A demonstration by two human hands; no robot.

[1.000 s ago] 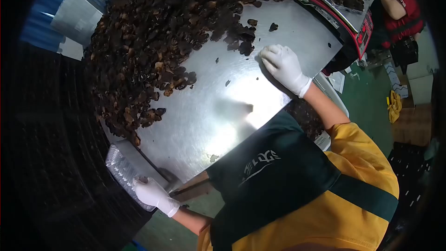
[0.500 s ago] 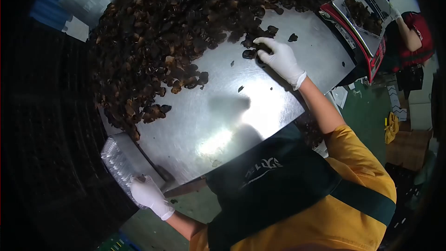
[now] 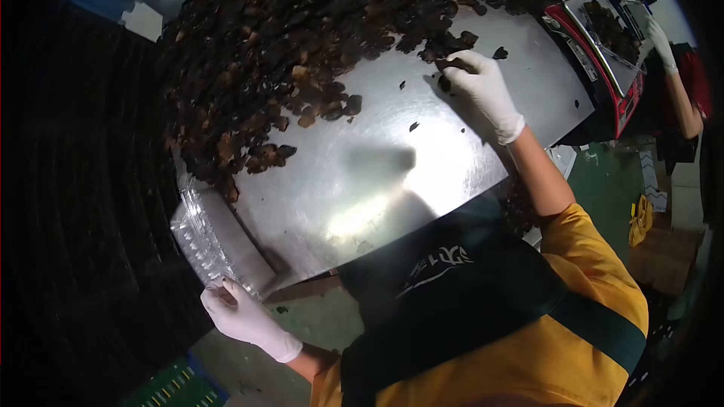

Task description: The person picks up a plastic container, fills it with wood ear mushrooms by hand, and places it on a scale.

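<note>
My right hand (image 3: pixel 486 92), in a white glove, is over the metal tabletop (image 3: pixel 377 151) at the edge of a large heap of dark brown, flat, dried-looking pieces (image 3: pixel 286 38). Its thumb and forefinger are closed on one dark piece (image 3: pixel 445 65). A second small dark piece (image 3: pixel 444 84) is just below the fingertips. At the table's lower left corner, my gloved left hand (image 3: pixel 245 318) has its fingers curled together beside a clear plastic tray with moulded cavities (image 3: pixel 202 245). What those fingers hold, if anything, is too small to make out.
Several dark bits lie scattered on the metal, one near the right edge (image 3: pixel 577 103). A red scale (image 3: pixel 630 102) carries a container of dark pieces (image 3: pixel 609 29) at the far right. Another person's gloved hand (image 3: pixel 661 38) is beside it. A dark ridged surface (image 3: pixel 90 181) fills the left.
The view has shifted, moving the table slightly right and up in the picture. My left hand has moved down off the clear tray's edge. My right hand stays by the heap, its fingertips drawn together.
</note>
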